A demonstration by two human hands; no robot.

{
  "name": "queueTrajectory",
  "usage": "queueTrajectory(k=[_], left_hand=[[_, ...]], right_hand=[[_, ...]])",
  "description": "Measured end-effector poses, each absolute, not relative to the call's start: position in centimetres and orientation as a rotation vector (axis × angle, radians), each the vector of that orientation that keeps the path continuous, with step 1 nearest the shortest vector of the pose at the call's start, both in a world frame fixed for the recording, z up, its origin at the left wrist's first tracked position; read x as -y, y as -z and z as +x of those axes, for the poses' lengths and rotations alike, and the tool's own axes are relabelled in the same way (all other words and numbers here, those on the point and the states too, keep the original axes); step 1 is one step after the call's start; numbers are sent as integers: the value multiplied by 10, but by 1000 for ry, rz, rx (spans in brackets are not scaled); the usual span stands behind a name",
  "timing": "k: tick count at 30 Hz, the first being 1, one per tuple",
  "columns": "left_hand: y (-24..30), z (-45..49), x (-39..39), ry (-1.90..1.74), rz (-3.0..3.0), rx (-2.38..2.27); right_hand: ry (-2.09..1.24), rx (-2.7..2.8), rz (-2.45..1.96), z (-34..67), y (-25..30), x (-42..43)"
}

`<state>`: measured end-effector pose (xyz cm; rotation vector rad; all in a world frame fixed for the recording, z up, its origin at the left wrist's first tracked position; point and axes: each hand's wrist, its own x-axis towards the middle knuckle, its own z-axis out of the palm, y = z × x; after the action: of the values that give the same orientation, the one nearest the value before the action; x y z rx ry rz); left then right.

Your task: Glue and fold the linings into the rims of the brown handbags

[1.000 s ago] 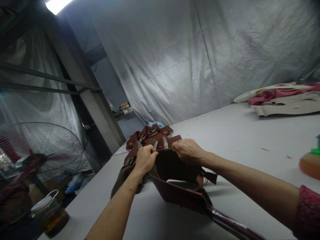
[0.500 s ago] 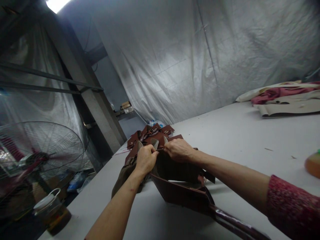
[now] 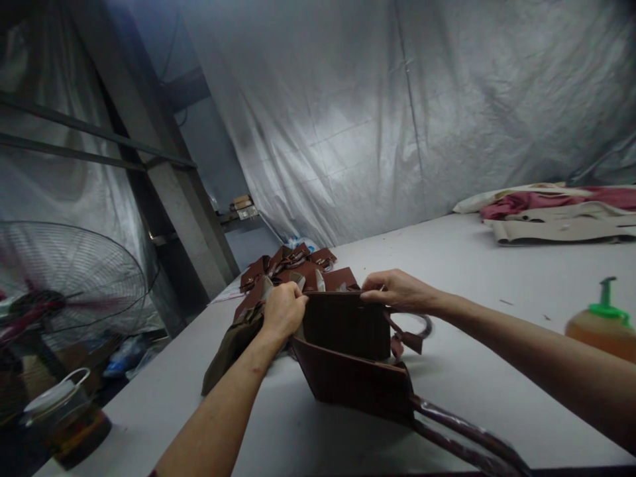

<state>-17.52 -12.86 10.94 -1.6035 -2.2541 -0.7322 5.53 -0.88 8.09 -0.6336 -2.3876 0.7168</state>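
A dark brown handbag (image 3: 355,391) stands on the white table with its mouth facing up and its dark inside showing. My left hand (image 3: 285,308) is closed on the far rim at its left corner. Further right along that same rim, my right hand (image 3: 397,291) pinches the edge between thumb and fingers. One plastic-wrapped handle (image 3: 467,430) lies toward me at the lower right; another loops behind the bag's right side, near a hanging leather tag (image 3: 411,341). Olive-brown cloth (image 3: 231,351) lies beside my left hand.
Several brown bags (image 3: 293,265) are piled behind. A lidded jar (image 3: 67,421) sits at the table's left edge, with a fan (image 3: 59,298) beyond. At right are an orange bottle with a green top (image 3: 603,324) and folded fabric (image 3: 556,228).
My right hand has slid rightward along the far rim, away from my left hand. The bag's mouth looks wider and straighter. The view has shifted slightly right.
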Motion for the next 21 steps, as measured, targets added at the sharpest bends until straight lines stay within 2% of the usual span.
queueTrajectory(k=[6, 8, 13, 21], left_hand=[[-109, -173, 129, 750, -1617, 2254], [-108, -175, 128, 749, -1613, 2258], [-106, -178, 126, 771, -1606, 2246], [-108, -176, 127, 763, -1594, 2283]], right_hand=[[-281, 2308, -690, 45, -65, 9], [-353, 2299, -713, 45, -66, 8], [-880, 2258, -614, 56, -73, 8], [-712, 2235, -559, 41, -73, 10]])
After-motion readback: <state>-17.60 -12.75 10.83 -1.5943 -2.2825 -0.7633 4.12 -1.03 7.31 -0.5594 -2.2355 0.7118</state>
